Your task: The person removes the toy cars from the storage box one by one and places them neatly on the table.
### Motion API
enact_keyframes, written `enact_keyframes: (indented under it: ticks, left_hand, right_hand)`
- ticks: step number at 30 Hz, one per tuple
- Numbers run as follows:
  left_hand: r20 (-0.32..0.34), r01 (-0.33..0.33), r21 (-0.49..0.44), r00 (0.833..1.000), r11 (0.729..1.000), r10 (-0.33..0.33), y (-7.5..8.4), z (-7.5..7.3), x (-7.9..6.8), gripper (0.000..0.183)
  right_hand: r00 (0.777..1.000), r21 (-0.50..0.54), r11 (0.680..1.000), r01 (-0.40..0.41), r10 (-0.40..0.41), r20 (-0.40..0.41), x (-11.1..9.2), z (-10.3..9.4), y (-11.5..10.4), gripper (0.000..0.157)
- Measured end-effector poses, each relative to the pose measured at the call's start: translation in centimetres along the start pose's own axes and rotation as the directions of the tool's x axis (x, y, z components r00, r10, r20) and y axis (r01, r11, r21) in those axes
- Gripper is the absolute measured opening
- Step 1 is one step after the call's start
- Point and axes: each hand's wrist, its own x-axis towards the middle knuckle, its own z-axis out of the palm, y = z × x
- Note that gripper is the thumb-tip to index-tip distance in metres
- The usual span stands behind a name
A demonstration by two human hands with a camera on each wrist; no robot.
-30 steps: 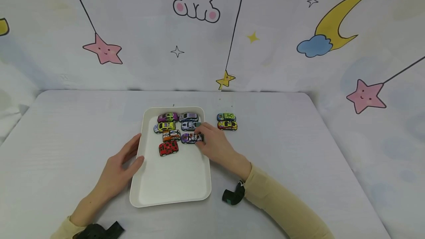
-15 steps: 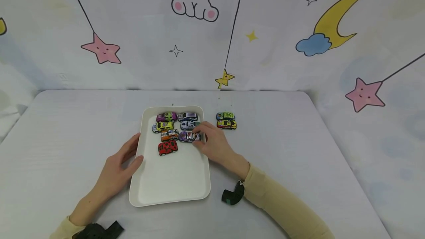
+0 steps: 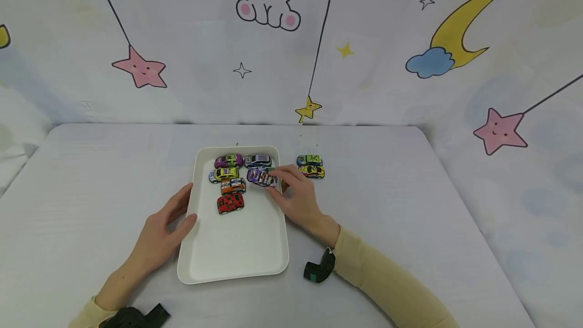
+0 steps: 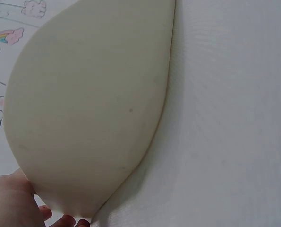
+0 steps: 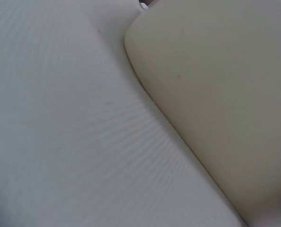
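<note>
In the head view, my right hand (image 3: 299,197) pinches a purple toy car (image 3: 261,177) between thumb and fingers over the upper right of a white tray (image 3: 237,247). The car is tilted and mostly covers a pale toy car under or behind it. My left hand (image 3: 159,237) rests against the tray's left side with thumb and fingers spread. Also in the tray are a red car (image 3: 230,203), an orange-white car (image 3: 233,186), a yellow car (image 3: 224,174), a purple-green car (image 3: 228,161) and a silver car (image 3: 257,161). The left wrist view shows fingertips (image 4: 67,221) along the tray's wall.
Right of the tray, a green toy car (image 3: 309,160) and a yellow-red car (image 3: 314,171) stand on the white table (image 3: 387,191). A patterned backdrop (image 3: 364,65) rises behind the table. Dark wrist devices (image 3: 320,267) sit on both wrists.
My right hand has lifted the purple car, tilted it and moved it slightly up toward the pale car, which is now mostly covered. The left hand stays at the tray's side.
</note>
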Motion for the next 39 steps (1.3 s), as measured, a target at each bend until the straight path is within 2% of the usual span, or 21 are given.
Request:
enact_keyframes:
  ticks: [8, 11, 26, 39]
  left_hand:
    - [0.004, 0.000, -0.016, 1.000, 1.000, 0.000, -0.1, 0.0, 0.0, 0.065]
    - [0.009, 0.000, -0.015, 1.000, 1.000, 0.000, -0.2, 0.2, 0.0, 0.065]
    - [0.005, 0.014, 0.006, 1.000, 1.000, -0.014, -0.1, 0.1, -0.1, 0.065]
    - [0.004, 0.008, 0.003, 1.000, 1.000, -0.008, -0.2, 0.1, -0.1, 0.065]
  right_hand:
    - [0.993, -0.033, 0.995, 0.094, -0.096, -0.063, -0.3, -0.1, 0.0, 0.036]
    - [0.991, -0.042, 0.994, 0.101, -0.104, -0.081, -0.6, -0.5, 0.0, 0.036]
    - [0.997, -0.069, 0.998, 0.000, -0.005, -0.078, -1.8, -3.6, 1.6, 0.038]
    - [0.999, -0.147, 0.988, -0.052, 0.052, -0.002, -3.2, -7.4, 2.9, 0.035]
